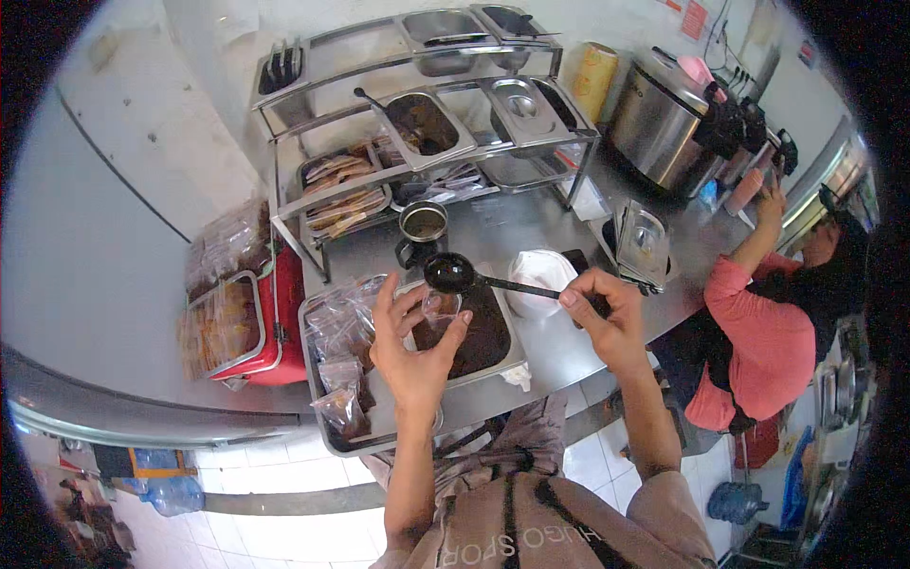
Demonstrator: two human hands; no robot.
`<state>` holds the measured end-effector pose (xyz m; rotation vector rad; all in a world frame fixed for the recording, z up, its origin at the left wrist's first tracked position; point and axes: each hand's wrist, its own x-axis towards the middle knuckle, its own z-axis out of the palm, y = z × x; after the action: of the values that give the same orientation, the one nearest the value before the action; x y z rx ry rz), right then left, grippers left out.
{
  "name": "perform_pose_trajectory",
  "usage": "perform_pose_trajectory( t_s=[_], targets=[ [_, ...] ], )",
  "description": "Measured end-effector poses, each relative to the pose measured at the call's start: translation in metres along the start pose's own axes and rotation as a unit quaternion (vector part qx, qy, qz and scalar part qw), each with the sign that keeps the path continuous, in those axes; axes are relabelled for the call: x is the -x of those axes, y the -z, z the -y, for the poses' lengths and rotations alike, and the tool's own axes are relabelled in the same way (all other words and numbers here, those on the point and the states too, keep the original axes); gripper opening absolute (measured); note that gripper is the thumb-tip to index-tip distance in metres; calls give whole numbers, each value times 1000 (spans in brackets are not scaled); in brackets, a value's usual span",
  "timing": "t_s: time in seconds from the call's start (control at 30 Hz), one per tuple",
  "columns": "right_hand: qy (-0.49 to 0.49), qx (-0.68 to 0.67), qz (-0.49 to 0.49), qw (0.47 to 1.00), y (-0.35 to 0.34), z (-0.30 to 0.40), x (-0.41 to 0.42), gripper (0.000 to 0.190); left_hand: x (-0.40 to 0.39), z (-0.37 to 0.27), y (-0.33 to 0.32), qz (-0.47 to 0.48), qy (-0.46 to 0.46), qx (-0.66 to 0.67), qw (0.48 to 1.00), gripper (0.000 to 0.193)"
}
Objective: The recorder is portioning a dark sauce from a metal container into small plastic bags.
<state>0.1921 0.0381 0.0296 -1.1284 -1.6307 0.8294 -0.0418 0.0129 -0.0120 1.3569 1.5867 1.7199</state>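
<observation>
My left hand (419,348) grips a small clear plastic cup (442,304) between thumb and fingers. In my right hand (606,313) is the handle of a black ladle (522,288). The ladle's bowl is just above the cup and looks dark and glossy inside. Beneath both hands sits a steel pan of dark brown sauce (483,348). It rests partly on a large metal tray (341,448) that also bears several small clear bags (341,387) with dark contents. A white plastic bag (542,281) lies right of the pan.
A steel rack (434,171) with food pans stands behind, a metal cup (424,222) before it. At left, a red cooler box (288,313) carries packed trays. A large steel cooker (657,117) stands back right. A person in a pink top (761,334) works at the right.
</observation>
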Motion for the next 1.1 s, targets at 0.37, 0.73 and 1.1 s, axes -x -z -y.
perform_pose_trajectory(
  t_s=[0.37,0.73,1.1],
  targets=[
    [-53,-49,32,997,3,-9,-5,17,0,0,-6,6,-8,26,1000,92],
    [-143,-96,21,985,7,-52,-8,18,2,7,2,-7,-21,71,997,92],
    [115,274,138,945,-49,-45,14,13,6,1,35,-46,-23,60,997,97]
  ],
)
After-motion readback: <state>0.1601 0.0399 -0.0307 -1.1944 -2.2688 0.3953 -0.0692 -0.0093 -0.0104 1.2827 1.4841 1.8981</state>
